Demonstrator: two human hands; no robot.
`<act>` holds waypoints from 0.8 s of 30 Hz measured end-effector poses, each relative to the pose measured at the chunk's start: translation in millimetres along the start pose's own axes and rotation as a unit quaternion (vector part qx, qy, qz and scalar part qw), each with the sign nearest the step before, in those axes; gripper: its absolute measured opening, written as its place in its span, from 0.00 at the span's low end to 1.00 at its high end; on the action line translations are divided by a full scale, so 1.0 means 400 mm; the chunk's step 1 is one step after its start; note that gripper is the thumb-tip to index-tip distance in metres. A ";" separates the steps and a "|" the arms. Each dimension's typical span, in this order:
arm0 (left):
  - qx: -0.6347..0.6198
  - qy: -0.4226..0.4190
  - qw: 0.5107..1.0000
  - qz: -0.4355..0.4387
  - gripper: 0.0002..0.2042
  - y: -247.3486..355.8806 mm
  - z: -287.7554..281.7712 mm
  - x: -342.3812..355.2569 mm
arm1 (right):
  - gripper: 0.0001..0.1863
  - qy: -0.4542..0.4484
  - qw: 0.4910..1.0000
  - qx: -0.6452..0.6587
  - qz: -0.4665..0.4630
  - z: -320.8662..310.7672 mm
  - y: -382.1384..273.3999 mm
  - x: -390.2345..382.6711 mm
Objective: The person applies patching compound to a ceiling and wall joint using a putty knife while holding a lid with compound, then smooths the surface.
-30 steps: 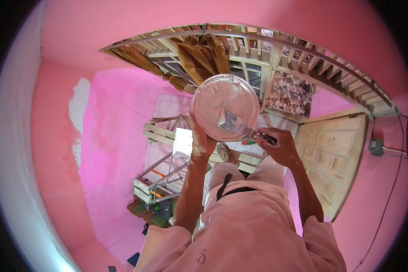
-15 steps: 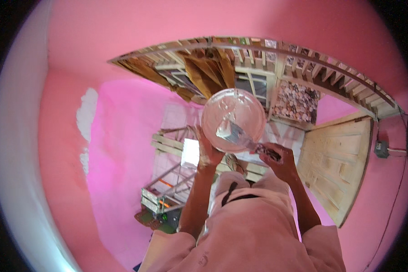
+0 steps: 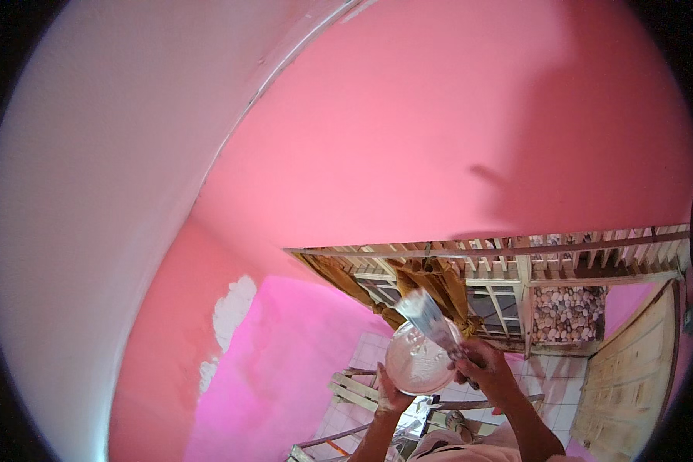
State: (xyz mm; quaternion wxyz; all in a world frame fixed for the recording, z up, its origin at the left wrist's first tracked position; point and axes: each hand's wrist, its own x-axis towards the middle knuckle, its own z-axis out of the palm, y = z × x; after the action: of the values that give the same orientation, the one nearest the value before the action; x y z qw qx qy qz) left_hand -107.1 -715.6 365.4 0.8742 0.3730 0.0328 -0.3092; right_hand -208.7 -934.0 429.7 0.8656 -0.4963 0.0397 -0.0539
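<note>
View swung up to pink ceiling | left hand [image 3: 393,396] grip cups bowl [image 3: 421,358], whitish inside | right hand [image 3: 487,369] grip clasps brush [image 3: 431,317]

One head-worn fisheye view looks out across the room at the pink wall [image 3: 454,131], filling most of the frame, with the hands small and low at the right edge.

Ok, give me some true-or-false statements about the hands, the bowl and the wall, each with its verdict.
1. The left hand holds a bowl from below. True.
2. The right hand is empty. False: it holds a scraper.
3. The scraper's blade points down into the bowl. False: it sticks up past the rim.
4. The wall is pink. True.
5. A pale patch shows on the wall at left. True.
</note>
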 end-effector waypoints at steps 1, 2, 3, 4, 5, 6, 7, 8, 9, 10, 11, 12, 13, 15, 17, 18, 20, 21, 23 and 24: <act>0.065 0.018 0.998 0.017 0.38 0.009 -0.030 -0.023 | 0.20 -0.005 1.000 0.005 0.002 0.028 -0.022 0.023; 0.129 0.035 0.991 0.031 0.38 0.017 -0.064 -0.044 | 0.20 -0.022 1.000 0.006 -0.014 0.055 -0.041 0.051; 0.200 0.036 0.978 0.044 0.39 0.022 -0.051 -0.055 | 0.20 -0.030 0.999 0.007 -0.044 0.066 -0.091 0.060; 0.202 0.032 0.978 0.042 0.39 0.029 -0.052 -0.067 | 0.19 -0.029 0.997 -0.014 -0.066 0.083 -0.125 0.083; 0.118 0.032 0.992 0.035 0.39 0.038 -0.060 -0.081 | 0.19 -0.032 0.996 -0.032 -0.083 0.101 -0.152 0.112; 0.033 0.029 0.999 0.026 0.38 0.047 -0.058 -0.087 | 0.20 -0.050 0.992 -0.005 -0.118 0.118 -0.183 0.148; 0.035 0.031 0.999 0.026 0.38 0.054 -0.057 -0.099 | 0.21 -0.071 0.986 0.023 -0.149 0.140 -0.209 0.184; 0.050 0.041 0.997 0.032 0.38 0.060 -0.054 -0.116 | 0.21 -0.079 0.982 0.066 -0.157 0.166 -0.248 0.203; 0.065 0.051 0.996 0.039 0.38 0.066 -0.054 -0.131 | 0.21 -0.087 0.976 0.110 -0.164 0.193 -0.288 0.218; 0.068 0.049 0.996 0.037 0.38 0.068 -0.050 -0.135 | 0.21 -0.095 0.970 0.140 -0.173 0.215 -0.318 0.249; 0.053 0.057 0.996 0.046 0.38 0.071 -0.055 -0.141 | 0.22 -0.103 0.963 0.170 -0.179 0.238 -0.342 0.283; 0.037 0.070 0.995 0.057 0.38 0.076 -0.069 -0.153 | 0.23 -0.108 0.964 0.191 -0.153 0.267 -0.382 0.295; 0.039 0.077 0.995 0.058 0.38 0.082 -0.092 -0.166 | 0.24 -0.122 0.952 0.207 -0.188 0.298 -0.394 0.332; 0.005 0.083 0.995 0.053 0.37 0.089 -0.132 -0.182 | 0.24 -0.107 0.949 0.214 -0.205 0.354 -0.444 0.368; 0.000 0.076 0.996 0.054 0.37 0.084 -0.129 -0.185 | 0.24 -0.105 0.941 0.232 -0.223 0.387 -0.496 0.407; -0.006 0.070 0.996 0.058 0.36 0.084 -0.128 -0.190 | 0.24 -0.105 0.932 0.250 -0.239 0.404 -0.513 0.424; -0.012 0.077 0.995 0.057 0.36 0.089 -0.118 -0.201 | 0.23 -0.106 0.925 0.269 -0.248 0.440 -0.542 0.447; -0.018 0.080 0.995 0.055 0.35 0.089 -0.112 -0.206 | 0.23 -0.106 0.917 0.285 -0.258 0.454 -0.554 0.454; 0.022 0.105 0.992 0.065 0.35 0.096 -0.108 -0.226 | 0.23 -0.111 0.912 0.299 -0.258 0.488 -0.566 0.468; 0.061 0.125 0.988 0.072 0.35 0.099 -0.105 -0.235 | 0.24 -0.114 0.908 0.309 -0.261 0.506 -0.570 0.475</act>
State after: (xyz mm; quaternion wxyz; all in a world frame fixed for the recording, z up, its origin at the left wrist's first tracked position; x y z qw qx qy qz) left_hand -153.2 -617.7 387.1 0.8589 0.4624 0.0959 -0.1982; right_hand -8.0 -900.7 725.6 0.9291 -0.1998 -0.2086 -0.2307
